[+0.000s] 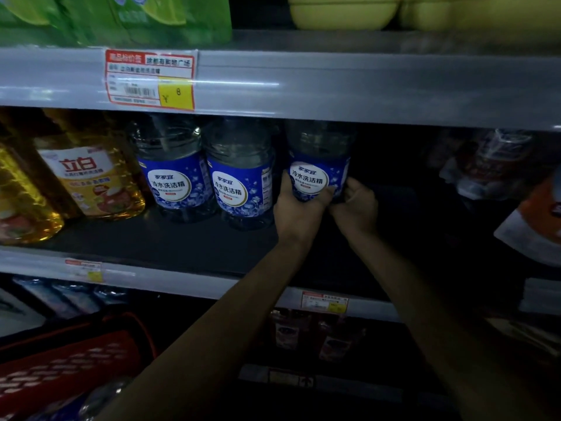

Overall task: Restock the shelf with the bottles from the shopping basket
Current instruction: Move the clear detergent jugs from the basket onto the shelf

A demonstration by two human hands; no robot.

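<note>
A clear bottle with a blue label [318,165] stands upright on the dark middle shelf [182,244]. My left hand [299,208] grips its lower left side, thumb across the label. My right hand [358,205] holds its lower right side with curled fingers. Two matching blue-label bottles, the first [174,174] and the second [239,180], stand in a row just left of it. The red shopping basket [69,357] sits at the bottom left, and a clear bottle [103,399] lies dimly seen inside it.
Yellow detergent bottles [91,174] fill the shelf's left end. Orange-and-white pouches [534,214] hang at the right. The shelf right of the held bottle is dark. A price tag [150,80] marks the upper shelf rail, with green packs [121,16] above. Lower shelves hold dark goods.
</note>
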